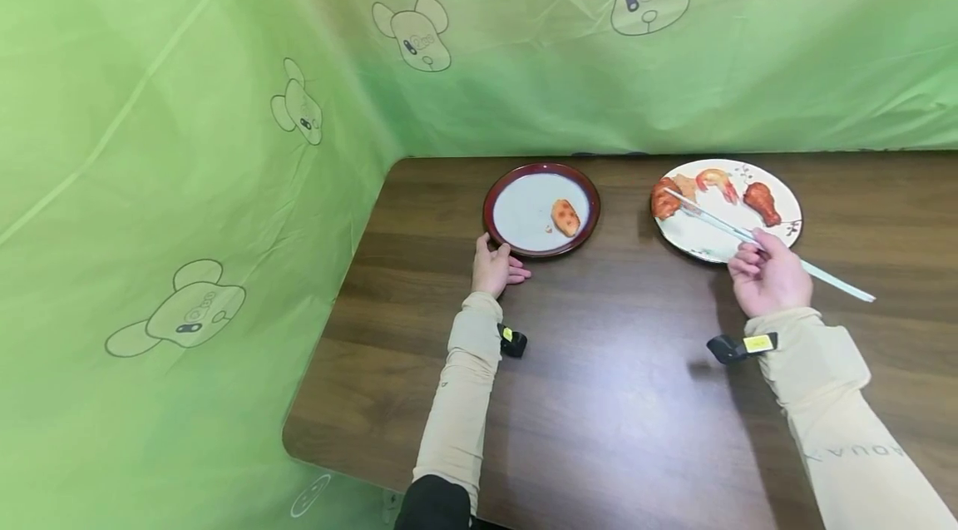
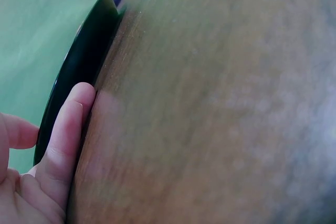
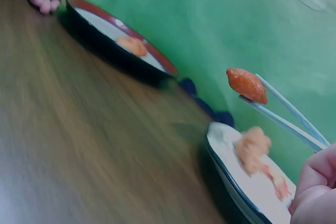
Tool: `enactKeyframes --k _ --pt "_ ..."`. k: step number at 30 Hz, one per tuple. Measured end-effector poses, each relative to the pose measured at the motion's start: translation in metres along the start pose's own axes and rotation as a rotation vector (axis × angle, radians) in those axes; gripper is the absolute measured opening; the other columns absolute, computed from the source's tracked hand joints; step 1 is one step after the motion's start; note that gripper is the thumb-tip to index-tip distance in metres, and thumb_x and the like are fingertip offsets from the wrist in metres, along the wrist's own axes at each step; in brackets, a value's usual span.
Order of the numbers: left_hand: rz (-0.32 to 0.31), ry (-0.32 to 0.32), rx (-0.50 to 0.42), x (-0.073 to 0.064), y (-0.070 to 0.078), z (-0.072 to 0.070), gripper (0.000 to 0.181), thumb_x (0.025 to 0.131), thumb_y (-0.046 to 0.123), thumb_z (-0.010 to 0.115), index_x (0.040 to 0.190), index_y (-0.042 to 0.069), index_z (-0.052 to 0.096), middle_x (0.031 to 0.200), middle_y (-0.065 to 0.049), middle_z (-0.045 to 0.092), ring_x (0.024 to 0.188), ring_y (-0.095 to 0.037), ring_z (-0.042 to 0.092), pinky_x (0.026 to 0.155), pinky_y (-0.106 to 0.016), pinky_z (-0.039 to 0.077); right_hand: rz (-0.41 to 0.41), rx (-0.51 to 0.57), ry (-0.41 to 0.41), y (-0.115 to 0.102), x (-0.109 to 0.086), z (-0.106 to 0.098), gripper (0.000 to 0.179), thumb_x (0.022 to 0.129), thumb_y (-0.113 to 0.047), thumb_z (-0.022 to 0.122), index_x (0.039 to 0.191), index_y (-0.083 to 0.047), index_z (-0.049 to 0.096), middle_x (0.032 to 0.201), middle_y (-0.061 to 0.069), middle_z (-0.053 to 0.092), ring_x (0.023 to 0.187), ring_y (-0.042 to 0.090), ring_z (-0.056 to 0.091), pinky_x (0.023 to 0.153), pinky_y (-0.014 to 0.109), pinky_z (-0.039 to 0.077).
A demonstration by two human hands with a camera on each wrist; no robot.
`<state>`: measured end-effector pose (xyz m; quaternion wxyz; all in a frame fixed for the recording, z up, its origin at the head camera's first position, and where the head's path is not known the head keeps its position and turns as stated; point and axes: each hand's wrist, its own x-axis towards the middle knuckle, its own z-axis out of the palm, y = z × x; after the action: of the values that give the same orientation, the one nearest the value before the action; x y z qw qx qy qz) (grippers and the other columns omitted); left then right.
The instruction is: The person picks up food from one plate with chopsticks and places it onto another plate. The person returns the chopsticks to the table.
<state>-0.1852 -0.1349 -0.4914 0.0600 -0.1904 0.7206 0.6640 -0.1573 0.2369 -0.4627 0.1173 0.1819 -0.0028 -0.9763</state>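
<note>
My right hand [image 1: 774,276] holds a pair of pale chopsticks [image 1: 834,276]. Their tips pinch a glossy reddish-brown piece of food [image 3: 247,85], which the right wrist view shows raised above the white oval plate [image 1: 699,243]. On that plate lie a shrimp [image 1: 716,180], a drumstick [image 1: 762,204] and a tan piece of food [image 3: 253,148]. My left hand [image 1: 491,268] holds the near-left edge of the brown-rimmed round plate [image 1: 516,222], thumb at the rim and fingers below it. An orange-tan piece with dark spots [image 1: 565,217] lies on this plate.
Both plates stand toward the back of the brown wooden table [image 1: 599,397]. Green curtains [image 1: 509,106] with bear outlines hang behind it and along its left side. A small crumb [image 1: 549,229] sits beside the spotted piece. Each sleeve carries a black wrist camera.
</note>
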Motion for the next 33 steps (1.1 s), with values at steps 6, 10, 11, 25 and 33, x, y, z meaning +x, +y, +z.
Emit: enactKeyframes --k 6,10,11,25,33 --pt "0.003 0.010 0.003 -0.001 0.001 -0.001 0.057 0.102 0.011 0.039 0.151 0.004 0.012 0.066 -0.003 0.058 0.052 -0.015 0.067 0.054 -0.027 0.061 -0.005 0.044 0.000 -0.029 -0.016 -0.010 0.020 0.097 -0.004 0.045 0.077 -0.002 0.040 0.061 0.009 0.034 0.051 0.020 0.029 0.059 0.013 0.008" --pt "0.002 0.011 0.007 -0.001 0.001 -0.001 0.057 0.101 0.011 0.039 0.151 0.004 0.012 0.066 -0.003 0.058 0.052 -0.014 0.067 0.054 -0.027 0.061 -0.006 0.056 0.005 -0.045 -0.024 -0.015 0.020 0.094 -0.002 0.047 0.076 -0.001 0.040 0.061 0.007 0.030 0.051 0.020 0.026 0.062 0.013 0.006" --pt "0.002 0.010 0.006 -0.001 0.001 -0.001 0.057 0.101 0.011 0.039 0.151 0.004 0.012 0.066 -0.003 0.058 0.052 -0.014 0.067 0.054 -0.027 0.061 -0.014 0.054 0.009 -0.048 -0.026 -0.016 0.019 0.093 -0.001 0.048 0.075 -0.001 0.040 0.060 0.008 0.031 0.050 0.021 0.027 0.062 0.013 0.006" --pt "-0.006 0.001 0.011 -0.001 0.001 0.001 0.057 0.102 0.012 0.039 0.151 0.004 0.012 0.066 -0.003 0.057 0.054 -0.017 0.068 0.054 -0.027 0.061 -0.099 -0.019 0.135 -0.069 -0.041 -0.028 0.017 0.094 -0.003 0.050 0.078 -0.002 0.045 0.061 0.014 0.046 0.050 0.023 0.034 0.049 0.022 0.020" --pt "-0.002 0.007 0.010 -0.001 0.001 0.000 0.057 0.101 0.012 0.040 0.151 0.005 0.013 0.066 -0.003 0.057 0.052 -0.014 0.067 0.054 -0.027 0.061 -0.210 -0.207 0.254 -0.068 -0.043 -0.019 0.021 0.101 -0.008 0.046 0.081 -0.005 0.048 0.061 0.012 0.053 0.048 0.022 0.043 0.043 0.025 0.028"
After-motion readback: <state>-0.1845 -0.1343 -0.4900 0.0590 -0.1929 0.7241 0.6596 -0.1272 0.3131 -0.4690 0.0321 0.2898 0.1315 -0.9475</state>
